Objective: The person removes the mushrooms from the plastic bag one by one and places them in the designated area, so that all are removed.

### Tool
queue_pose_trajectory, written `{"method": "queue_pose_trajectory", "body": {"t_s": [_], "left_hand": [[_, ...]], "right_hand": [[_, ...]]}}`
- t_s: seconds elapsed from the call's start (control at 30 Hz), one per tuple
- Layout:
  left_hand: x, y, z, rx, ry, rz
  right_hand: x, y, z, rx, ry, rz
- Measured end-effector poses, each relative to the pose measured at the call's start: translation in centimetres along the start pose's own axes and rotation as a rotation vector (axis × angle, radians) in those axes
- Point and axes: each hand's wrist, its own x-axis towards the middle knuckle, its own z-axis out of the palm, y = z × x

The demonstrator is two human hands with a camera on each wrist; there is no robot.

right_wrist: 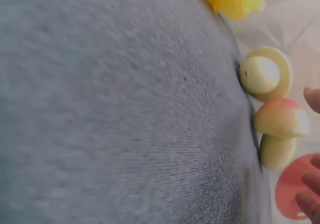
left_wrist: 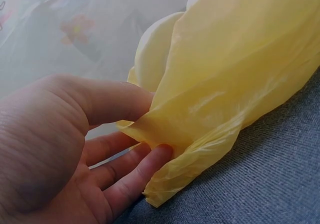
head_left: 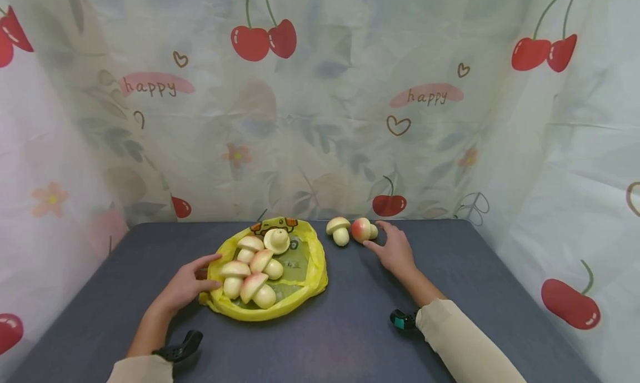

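Note:
My left hand (head_left: 186,285) holds the left rim of a yellow plastic bag (head_left: 317,266), its mouth spread wide. In the left wrist view the bag's loose edge (left_wrist: 187,139) lies between thumb and fingers. Several toy mushrooms (head_left: 254,287) with cream stems and pinkish caps lie inside the bag. At the table's far edge, my right hand (head_left: 397,252) reaches with thumb and fingers spread around a red-tinged toy mushroom (head_left: 361,229) lying on its side. The right wrist view shows a gap between the fingers and this mushroom (right_wrist: 282,119). A paler mushroom (head_left: 340,230) sits just left of it.
The dark grey tabletop (head_left: 345,333) extends in front of the bag and to both sides. Behind it hangs a pale curtain (head_left: 320,110) printed with cherries and hearts, also enclosing the left and right sides. Dark bands (head_left: 180,347) are on both wrists.

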Motion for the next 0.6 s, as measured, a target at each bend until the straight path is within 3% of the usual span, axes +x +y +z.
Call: {"method": "queue_pose_trajectory", "body": {"t_s": [0.3, 0.6], "left_hand": [[-0.1, 0.0, 0.0, 0.0, -0.008, 0.007], [-0.3, 0.2, 0.2, 0.005, 0.0, 0.009]], "right_hand": [[-1.3, -1.5, -0.5, 0.081, 0.072, -0.142], [-1.2, -4.3, -0.3, 0.106, 0.13, -0.286]]}}
